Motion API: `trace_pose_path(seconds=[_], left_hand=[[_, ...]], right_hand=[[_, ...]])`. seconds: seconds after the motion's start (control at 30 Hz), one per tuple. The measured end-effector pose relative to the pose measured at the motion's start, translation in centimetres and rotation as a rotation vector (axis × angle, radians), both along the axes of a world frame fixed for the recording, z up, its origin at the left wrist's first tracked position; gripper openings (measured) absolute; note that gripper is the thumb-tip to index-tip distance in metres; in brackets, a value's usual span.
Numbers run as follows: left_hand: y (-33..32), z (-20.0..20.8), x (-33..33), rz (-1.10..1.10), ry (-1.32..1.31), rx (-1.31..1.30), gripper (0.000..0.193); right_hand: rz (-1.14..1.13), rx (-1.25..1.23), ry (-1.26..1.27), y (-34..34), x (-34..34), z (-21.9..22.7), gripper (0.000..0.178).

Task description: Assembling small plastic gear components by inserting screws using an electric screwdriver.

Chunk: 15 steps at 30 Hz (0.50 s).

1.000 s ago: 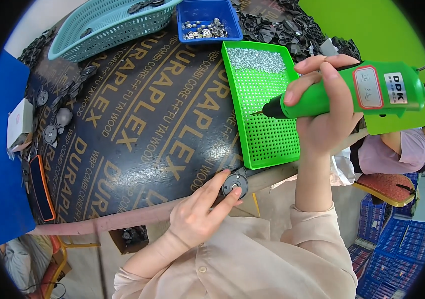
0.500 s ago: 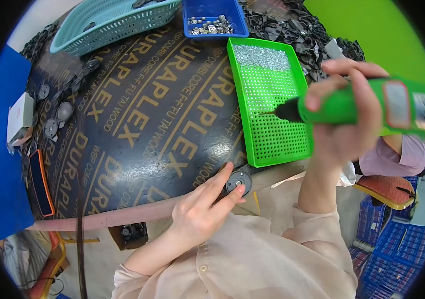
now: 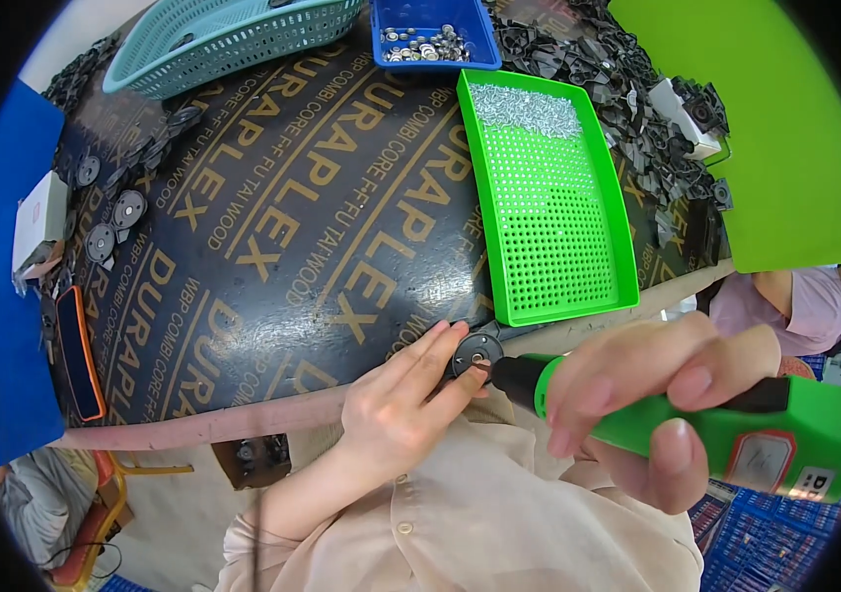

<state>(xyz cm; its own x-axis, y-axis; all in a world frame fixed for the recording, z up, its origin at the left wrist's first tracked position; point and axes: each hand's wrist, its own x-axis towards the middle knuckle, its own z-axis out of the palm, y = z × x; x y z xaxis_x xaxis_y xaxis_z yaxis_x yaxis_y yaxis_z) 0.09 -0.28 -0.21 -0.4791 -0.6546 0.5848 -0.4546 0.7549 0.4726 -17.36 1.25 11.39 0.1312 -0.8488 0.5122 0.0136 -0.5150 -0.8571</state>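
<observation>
An orange-edged phone (image 3: 82,353) lies at the left of the desk (image 3: 272,237), near a white box (image 3: 40,212); a teal basket (image 3: 253,51) stands farther back. Lower left, grey cloth (image 3: 45,503) shows beside a yellow-framed chair (image 3: 117,479). At right appear a person in lilac (image 3: 761,314) and blue packs (image 3: 770,538).

Green screwdriver (image 3: 736,434), grey disc (image 3: 475,347), gold-lettered black tabletop (image 3: 287,286)
</observation>
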Motion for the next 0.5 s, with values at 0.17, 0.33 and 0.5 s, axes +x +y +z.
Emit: trace_pose_path(seconds=[0.17, 0.33, 0.5], left_hand=[[-0.1, 0.1, -0.1, -0.035, -0.043, -0.031, 0.014], [-0.2, 0.2, -0.1, -0.048, -0.047, -0.025, 0.014], [0.4, -0.7, -0.5, -0.002, 0.002, -0.064, 0.017]], right_hand=[[0.152, -0.068, 0.036, -1.0, 0.0, 0.3, 0.023], [0.221, -0.063, 0.052, -1.4, -0.4, 0.3, 0.025], [-0.098, -0.263, -0.334, -3.4, -2.9, -0.2, 0.024]])
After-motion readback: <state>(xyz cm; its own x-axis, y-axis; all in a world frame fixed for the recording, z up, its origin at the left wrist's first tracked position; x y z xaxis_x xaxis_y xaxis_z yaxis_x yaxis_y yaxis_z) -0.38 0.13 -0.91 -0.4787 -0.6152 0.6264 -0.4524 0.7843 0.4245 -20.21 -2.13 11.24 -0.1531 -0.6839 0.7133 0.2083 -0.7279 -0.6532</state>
